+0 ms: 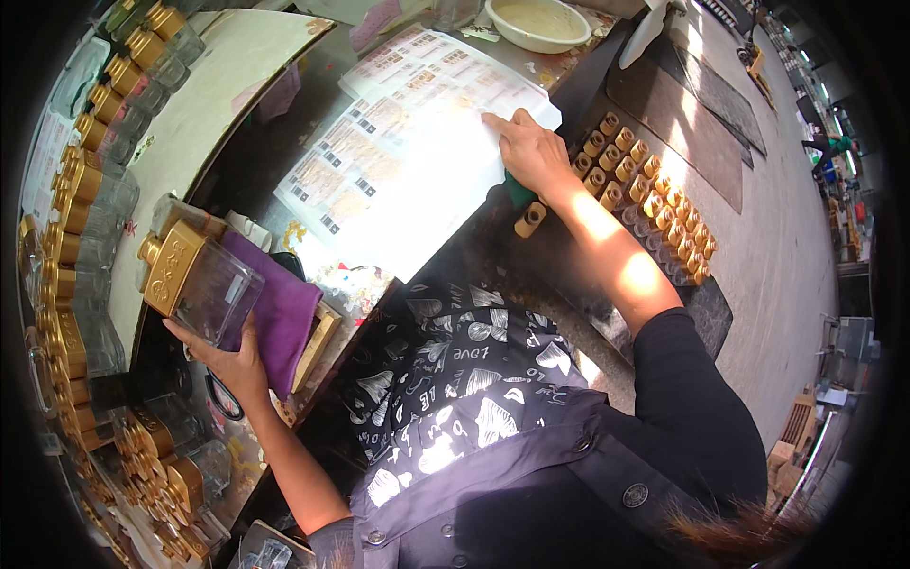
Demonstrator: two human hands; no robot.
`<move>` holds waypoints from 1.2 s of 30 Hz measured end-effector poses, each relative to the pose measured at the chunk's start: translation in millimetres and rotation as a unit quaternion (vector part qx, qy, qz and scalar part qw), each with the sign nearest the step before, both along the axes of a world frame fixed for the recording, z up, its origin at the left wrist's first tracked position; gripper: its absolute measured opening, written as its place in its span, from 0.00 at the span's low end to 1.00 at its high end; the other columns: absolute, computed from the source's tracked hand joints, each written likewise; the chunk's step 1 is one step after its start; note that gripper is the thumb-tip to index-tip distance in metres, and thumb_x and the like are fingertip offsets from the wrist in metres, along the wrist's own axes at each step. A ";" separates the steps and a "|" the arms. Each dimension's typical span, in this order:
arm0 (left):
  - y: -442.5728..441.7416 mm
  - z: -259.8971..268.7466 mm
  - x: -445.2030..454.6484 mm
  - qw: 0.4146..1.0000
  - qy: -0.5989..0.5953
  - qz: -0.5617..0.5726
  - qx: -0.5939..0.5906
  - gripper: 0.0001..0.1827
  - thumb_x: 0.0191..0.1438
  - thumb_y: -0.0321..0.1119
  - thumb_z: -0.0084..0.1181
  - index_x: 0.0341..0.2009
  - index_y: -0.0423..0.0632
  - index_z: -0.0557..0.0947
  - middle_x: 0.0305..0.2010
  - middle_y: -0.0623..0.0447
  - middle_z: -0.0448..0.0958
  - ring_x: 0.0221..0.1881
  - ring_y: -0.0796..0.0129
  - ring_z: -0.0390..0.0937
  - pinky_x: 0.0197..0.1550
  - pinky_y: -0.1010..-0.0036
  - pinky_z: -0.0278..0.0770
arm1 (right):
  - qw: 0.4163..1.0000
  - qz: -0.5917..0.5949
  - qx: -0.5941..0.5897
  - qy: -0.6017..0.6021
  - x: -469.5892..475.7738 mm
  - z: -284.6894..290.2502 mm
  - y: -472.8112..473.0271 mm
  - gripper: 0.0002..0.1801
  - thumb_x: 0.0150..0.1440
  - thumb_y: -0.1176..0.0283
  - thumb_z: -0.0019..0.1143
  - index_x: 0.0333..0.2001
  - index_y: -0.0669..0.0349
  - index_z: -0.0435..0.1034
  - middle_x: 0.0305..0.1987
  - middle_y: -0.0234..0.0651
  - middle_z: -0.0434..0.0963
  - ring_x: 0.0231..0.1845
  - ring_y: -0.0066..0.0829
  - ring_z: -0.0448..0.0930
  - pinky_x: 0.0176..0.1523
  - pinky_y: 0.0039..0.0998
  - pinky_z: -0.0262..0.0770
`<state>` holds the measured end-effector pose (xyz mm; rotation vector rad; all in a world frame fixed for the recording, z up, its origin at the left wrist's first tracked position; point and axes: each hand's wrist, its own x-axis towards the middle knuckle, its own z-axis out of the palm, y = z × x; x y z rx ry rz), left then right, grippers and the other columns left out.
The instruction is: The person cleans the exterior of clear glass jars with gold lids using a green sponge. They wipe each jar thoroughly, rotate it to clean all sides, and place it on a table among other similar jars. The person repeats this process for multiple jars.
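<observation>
My left hand (231,359) grips the lower part of a clear glass bottle with a gold embossed shoulder (206,284), which lies tilted over a purple cloth (274,306). At the upper right of the bench, my right hand (530,146) rests with its index finger extended on large sheets of printed labels (355,167). Strong sunlight washes out the middle of the sheets. Whether the fingertip holds a label cannot be told. A wooden block (316,348) shows under the edge of the cloth.
Gold-topped glass bottles line the left side (78,181), with more at lower left (153,455). A white bowl of liquid (538,25) stands beyond the sheets. Many small gold-necked bottles (625,168) stand in rows at right, beside my forearm. A person is far off at right.
</observation>
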<state>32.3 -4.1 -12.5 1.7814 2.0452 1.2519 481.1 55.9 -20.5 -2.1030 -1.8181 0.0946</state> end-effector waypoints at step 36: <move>-17.8 12.1 -17.1 0.979 -0.158 -0.114 -0.059 0.58 0.48 0.32 0.67 0.72 0.54 0.38 0.72 0.39 0.45 0.71 0.54 0.48 0.69 0.61 0.45 | 0.761 -0.189 -0.042 0.619 31.1 -32.5 -28.1 0.11 0.54 0.63 0.62 0.27 0.59 0.74 0.20 0.22 0.70 0.16 0.15 0.67 0.21 0.19 0.61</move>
